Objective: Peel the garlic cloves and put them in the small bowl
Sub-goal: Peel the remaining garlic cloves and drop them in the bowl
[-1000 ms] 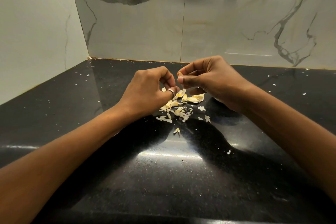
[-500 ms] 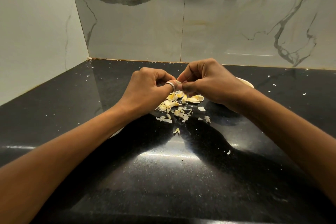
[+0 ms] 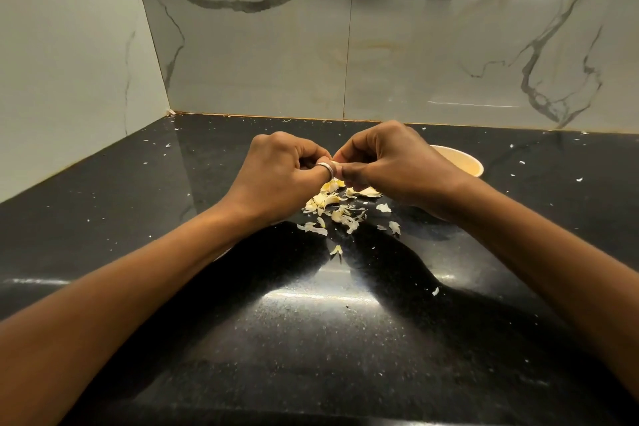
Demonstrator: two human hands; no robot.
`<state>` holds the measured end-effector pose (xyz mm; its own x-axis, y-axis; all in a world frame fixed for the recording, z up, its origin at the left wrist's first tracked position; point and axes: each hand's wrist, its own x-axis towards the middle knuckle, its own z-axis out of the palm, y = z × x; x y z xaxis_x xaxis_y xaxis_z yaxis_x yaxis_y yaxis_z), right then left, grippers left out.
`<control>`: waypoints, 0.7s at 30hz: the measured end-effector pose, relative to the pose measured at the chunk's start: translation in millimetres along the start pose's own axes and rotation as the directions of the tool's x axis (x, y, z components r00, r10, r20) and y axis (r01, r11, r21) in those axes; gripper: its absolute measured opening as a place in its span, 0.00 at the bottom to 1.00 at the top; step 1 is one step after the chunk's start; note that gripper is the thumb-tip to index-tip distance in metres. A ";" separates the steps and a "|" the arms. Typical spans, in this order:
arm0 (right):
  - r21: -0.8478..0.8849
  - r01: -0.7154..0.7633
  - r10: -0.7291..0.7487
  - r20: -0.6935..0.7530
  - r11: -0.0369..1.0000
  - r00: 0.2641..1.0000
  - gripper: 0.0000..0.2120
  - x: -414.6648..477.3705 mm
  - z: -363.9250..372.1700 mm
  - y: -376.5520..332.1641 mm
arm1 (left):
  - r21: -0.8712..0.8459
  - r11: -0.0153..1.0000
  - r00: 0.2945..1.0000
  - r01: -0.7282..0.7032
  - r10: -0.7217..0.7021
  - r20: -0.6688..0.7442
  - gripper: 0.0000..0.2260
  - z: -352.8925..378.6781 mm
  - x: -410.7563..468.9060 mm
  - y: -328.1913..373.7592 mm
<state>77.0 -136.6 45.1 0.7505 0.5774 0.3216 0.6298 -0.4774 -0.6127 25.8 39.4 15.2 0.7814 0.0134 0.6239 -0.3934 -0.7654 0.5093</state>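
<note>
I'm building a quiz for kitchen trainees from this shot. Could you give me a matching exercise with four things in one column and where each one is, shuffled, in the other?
Things
1. garlic clove
2. small bowl
3. garlic skins
4. ring

Places
A. scattered on the black countertop, below the hands
B. worn on the left hand
C. on the countertop, behind the right hand
D. pinched between the fingers of both hands

Pairs: 1-D, 2-C, 3-A, 4-B
</note>
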 end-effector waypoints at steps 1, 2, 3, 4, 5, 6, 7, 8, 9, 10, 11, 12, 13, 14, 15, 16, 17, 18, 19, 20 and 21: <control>-0.022 0.004 -0.004 -0.006 1.000 1.000 0.05 0.0 0.2 -0.4 | -0.029 0.999 0.999 0.034 -0.034 0.011 0.07 0.5 0.1 0.3; -0.033 0.005 -0.005 -0.012 0.999 1.000 0.05 -0.3 0.3 -0.9 | -0.070 0.995 0.997 0.076 -0.074 0.025 0.07 0.9 0.2 0.2; -0.030 0.004 -0.005 -0.019 1.000 1.000 0.04 -0.6 0.7 -1.1 | -0.121 0.985 0.992 0.124 -0.120 0.042 0.07 1.3 0.5 -0.3; -0.021 0.003 -0.004 -0.029 1.000 1.000 0.04 -0.9 1.1 -1.0 | -0.178 0.969 0.985 0.172 -0.163 0.060 0.08 1.7 0.8 -0.8; -0.016 0.005 -0.006 -0.041 1.000 0.999 0.04 -1.2 1.7 -0.7 | -0.236 0.948 0.976 0.214 -0.202 0.077 0.08 2.2 0.9 -0.9; -0.017 0.007 -0.008 -0.052 1.000 0.999 0.04 -1.6 2.3 -0.8 | -0.287 0.925 0.968 0.251 -0.234 0.092 0.08 2.3 0.8 -0.9; -0.019 0.008 -0.010 -0.062 1.000 0.998 0.04 -2.0 3.3 -0.7 | -0.327 0.902 0.959 0.283 -0.262 0.106 0.09 2.5 0.4 -0.1; -0.015 0.007 -0.008 -0.071 1.000 0.997 0.04 -2.3 3.9 -0.5 | -0.359 0.880 0.950 0.311 -0.287 0.118 0.08 2.5 0.2 1.2; -0.003 0.003 -0.003 -0.077 1.000 0.997 0.04 -2.1 4.4 0.1 | -0.388 0.859 0.942 0.336 -0.310 0.130 0.08 2.2 0.3 2.7; 0.017 -0.004 0.006 -0.077 1.000 0.997 0.03 -1.8 4.7 0.6 | -0.416 0.836 0.933 0.358 -0.329 0.142 0.07 1.9 0.4 4.2; 0.043 -0.013 0.016 -0.073 0.999 0.997 0.03 -1.3 5.1 1.0 | -0.444 0.811 0.924 0.381 -0.350 0.154 0.07 1.5 0.8 5.6; 0.068 -0.021 0.026 -0.067 0.997 0.997 0.03 -0.9 5.4 1.0 | -0.468 0.786 0.914 0.404 -0.371 0.164 0.06 1.2 1.4 6.7; 0.086 -0.028 0.033 -0.062 0.996 0.998 0.04 -0.4 6.0 1.1 | -0.485 0.764 0.903 0.425 -0.392 0.173 0.06 0.7 1.9 7.4; 0.094 -0.030 0.036 -0.057 0.995 0.998 0.04 -0.3 6.2 1.1 | -0.494 0.749 0.894 0.442 -0.409 0.181 0.05 0.4 2.4 7.8; 0.095 -0.030 0.035 -0.050 0.995 0.998 0.04 -0.2 6.4 0.9 | -0.496 0.741 0.889 0.454 -0.418 0.189 0.05 0.1 2.7 8.1; 0.091 -0.028 0.032 -0.042 0.995 0.999 0.05 -0.7 6.5 0.6 | -0.494 0.738 0.886 0.460 -0.420 0.197 0.05 -0.2 2.5 8.3; 0.087 -0.027 0.030 -0.035 0.996 0.999 0.05 -1.0 6.3 0.4 | -0.490 0.739 0.885 0.463 -0.419 0.205 0.05 -0.4 2.5 8.7; 0.083 -0.026 0.029 -0.031 0.996 0.999 0.05 -1.4 5.7 0.4 | -0.484 0.742 0.885 0.464 -0.416 0.210 0.05 -0.7 2.3 9.0; 0.077 -0.027 0.029 -0.028 0.997 0.999 0.05 -1.3 5.3 0.7 | -0.476 0.750 0.887 0.460 -0.410 0.212 0.05 -1.3 2.1 9.2; 0.070 -0.027 0.029 -0.027 0.997 0.999 0.05 -1.3 4.6 0.7 | -0.468 0.759 0.891 0.453 -0.401 0.213 0.05 -1.5 2.0 9.3; 0.061 -0.026 0.028 -0.027 0.998 0.999 0.04 -1.1 4.3 1.1 | -0.461 0.767 0.895 0.447 -0.392 0.214 0.05 -1.8 2.0 9.3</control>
<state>76.0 -134.9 40.9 0.7727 0.5460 0.3238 0.5967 -0.4508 -0.6638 22.9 33.5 22.3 0.9571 0.1745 0.2313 -0.1759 -0.2842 0.9425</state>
